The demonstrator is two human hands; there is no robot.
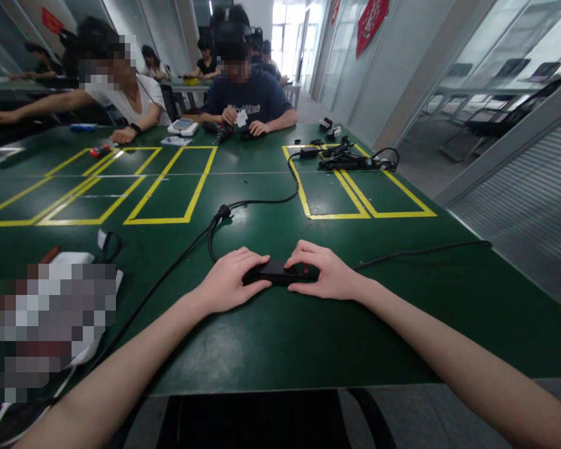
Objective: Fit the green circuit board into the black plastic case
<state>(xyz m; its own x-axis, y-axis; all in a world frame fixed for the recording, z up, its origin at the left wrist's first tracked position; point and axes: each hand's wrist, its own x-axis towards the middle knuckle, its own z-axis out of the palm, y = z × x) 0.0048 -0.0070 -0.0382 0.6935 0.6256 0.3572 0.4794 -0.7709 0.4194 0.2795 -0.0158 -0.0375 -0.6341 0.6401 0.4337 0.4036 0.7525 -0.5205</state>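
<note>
A black power adapter (277, 272) lies on the green table (224, 349) in front of me, with a cord at each end. My left hand (231, 279) grips its left end between thumb and fingers. At the right end, the thumb and fingers of my right hand (325, 272) close around the adapter and the start of its cord. One black cord (416, 252) runs off to the table's right edge. Another black cable (212, 231) leaves on the left and meets a dark knot or tie (223, 212). My palms hide part of both ends.
Yellow tape rectangles (156, 220) mark the table. A bundle of black cables and parts (350, 159) lies at the back right. A blurred pile (51, 318) sits at my left. Across the table, a person in a dark shirt (250, 93) handles small parts beside a power drill (222, 132).
</note>
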